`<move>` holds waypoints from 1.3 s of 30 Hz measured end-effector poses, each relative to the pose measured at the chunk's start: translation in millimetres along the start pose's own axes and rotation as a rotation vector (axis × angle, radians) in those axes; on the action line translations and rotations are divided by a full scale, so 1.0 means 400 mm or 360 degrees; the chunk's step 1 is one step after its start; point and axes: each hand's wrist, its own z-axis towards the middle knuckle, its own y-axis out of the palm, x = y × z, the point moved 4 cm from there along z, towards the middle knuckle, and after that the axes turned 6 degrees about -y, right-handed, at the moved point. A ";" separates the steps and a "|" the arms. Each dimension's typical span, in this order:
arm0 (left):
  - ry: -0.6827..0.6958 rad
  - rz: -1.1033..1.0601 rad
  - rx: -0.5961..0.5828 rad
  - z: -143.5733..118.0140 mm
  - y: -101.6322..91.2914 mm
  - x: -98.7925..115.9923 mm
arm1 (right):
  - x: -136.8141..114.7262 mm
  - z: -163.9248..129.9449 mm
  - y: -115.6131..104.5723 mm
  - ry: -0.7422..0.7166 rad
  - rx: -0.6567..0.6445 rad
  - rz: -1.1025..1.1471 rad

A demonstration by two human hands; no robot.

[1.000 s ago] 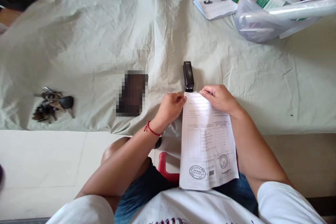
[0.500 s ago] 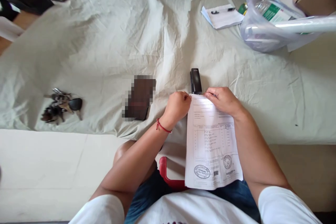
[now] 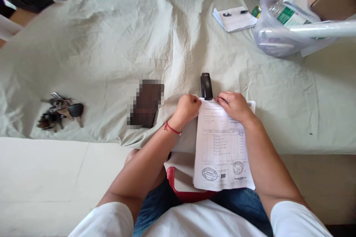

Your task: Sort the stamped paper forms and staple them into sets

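At the near edge of the sheet-covered bed [image 3: 111, 44], the left hand [image 3: 187, 110] and right hand [image 3: 236, 106] pinch the top corners of stamped paper sheets [image 3: 222, 148], fingers curled shut on them, squaring the stack. The black stapler [image 3: 206, 86] lies just beyond the top edge, seemingly touching it; stapling looks next, calling for an aligned corner slid into its mouth.

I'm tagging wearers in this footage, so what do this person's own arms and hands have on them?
Both arms are bare below short white sleeves. The left hand has a thin red string bracelet at the wrist. The right hand shows no bracelet or watch; whether either hand carries a ring is too small to tell.
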 end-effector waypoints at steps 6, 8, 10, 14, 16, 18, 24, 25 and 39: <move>-0.0053 0.0066 -0.0014 -0.002 -0.002 0.011 | -0.029 -0.022 -0.014 -0.0348 0.0507 -0.0049; -0.0026 0.0079 -0.0011 0.003 -0.002 0.010 | -0.048 -0.032 -0.013 -0.0418 0.0571 -0.0098; -0.0004 0.0111 -0.0011 0.008 0.000 0.007 | -0.064 -0.038 -0.001 -0.0495 0.0530 -0.0138; 0.0025 0.0208 0.0016 0.018 0.003 0.005 | -0.075 -0.036 0.023 -0.0604 0.0547 -0.0211; 0.0026 0.0231 0.0024 0.020 0.004 0.004 | -0.075 -0.029 0.029 -0.0590 0.0582 -0.0239; 0.0025 0.0230 0.0019 0.020 0.004 0.003 | -0.078 -0.022 0.034 -0.0548 0.0581 -0.0249; 0.0034 0.0215 0.0024 0.020 0.001 0.000 | -0.097 -0.023 0.033 -0.0514 0.0680 -0.0211; 0.0029 0.0213 0.0022 0.021 0.001 0.000 | -0.100 -0.024 0.034 -0.0515 0.0701 -0.0208; 0.0020 0.0167 0.0014 0.017 0.000 0.006 | -0.107 -0.044 0.079 -0.0465 0.0778 -0.0458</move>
